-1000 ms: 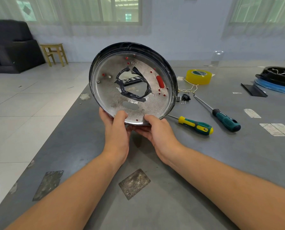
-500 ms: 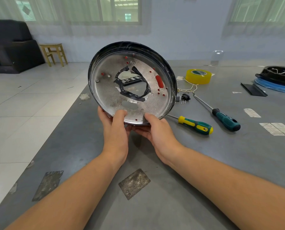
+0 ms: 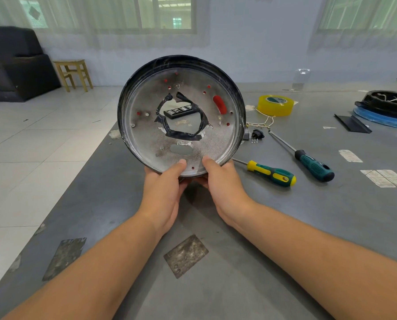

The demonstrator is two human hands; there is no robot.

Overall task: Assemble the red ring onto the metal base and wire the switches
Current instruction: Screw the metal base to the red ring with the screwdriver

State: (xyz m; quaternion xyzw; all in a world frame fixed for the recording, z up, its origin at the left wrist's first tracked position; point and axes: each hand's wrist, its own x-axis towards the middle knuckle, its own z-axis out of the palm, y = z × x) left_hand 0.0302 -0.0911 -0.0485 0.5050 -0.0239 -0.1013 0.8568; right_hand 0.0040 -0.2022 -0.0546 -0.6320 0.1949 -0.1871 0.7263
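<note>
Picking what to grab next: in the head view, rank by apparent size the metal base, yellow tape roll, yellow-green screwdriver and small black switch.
1. metal base, though held nearest the camera.
2. yellow-green screwdriver, by length.
3. yellow tape roll; it lies farther back, so its rank against the screwdriver is unsure.
4. small black switch.

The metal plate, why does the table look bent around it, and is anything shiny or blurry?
Head view: the wide lens bends the table edges and stretches the arms; the metal base looks sharp, with soft window light and pale glints on its rim; the distant windows look hazy.

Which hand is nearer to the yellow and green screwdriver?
Right. The right hand holds the metal base just left of the screwdriver; the left hand is farther left.
</note>
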